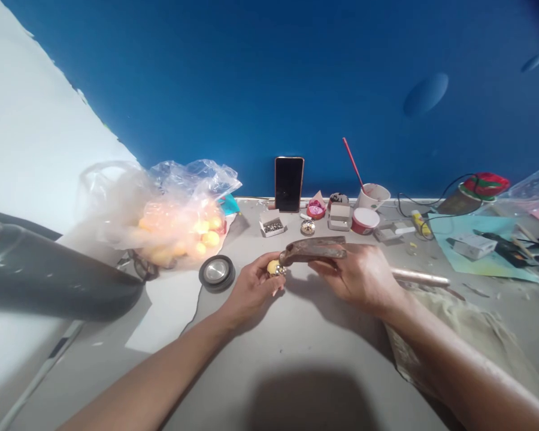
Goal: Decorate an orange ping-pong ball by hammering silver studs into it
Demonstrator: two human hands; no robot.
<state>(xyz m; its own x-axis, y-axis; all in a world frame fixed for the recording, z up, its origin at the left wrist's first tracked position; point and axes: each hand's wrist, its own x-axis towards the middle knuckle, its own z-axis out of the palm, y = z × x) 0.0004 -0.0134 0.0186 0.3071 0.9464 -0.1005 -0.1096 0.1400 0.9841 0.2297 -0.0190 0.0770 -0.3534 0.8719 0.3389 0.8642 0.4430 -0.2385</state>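
My left hand (258, 281) is closed round a small yellow ball (273, 267) with shiny metal studs on its near side. My right hand (362, 278) grips an old, worn claw hammer (314, 249) close to its head. Behind that hand, the handle sticks out to the right. The hammer's striking end is at the ball's right side; whether they touch I cannot tell. Beyond my hands stands an open small box (272, 225) full of metal tacks, and beside it a small round metal dish (308, 227).
A black-rimmed round tin (217, 273) sits left, near a plastic bag (179, 224) of yellow balls. A phone (289, 184) leans on the blue wall. A white cup (374, 196) holds a red stick. Right lie a cloth (462, 335) and tools on green paper (444, 239).
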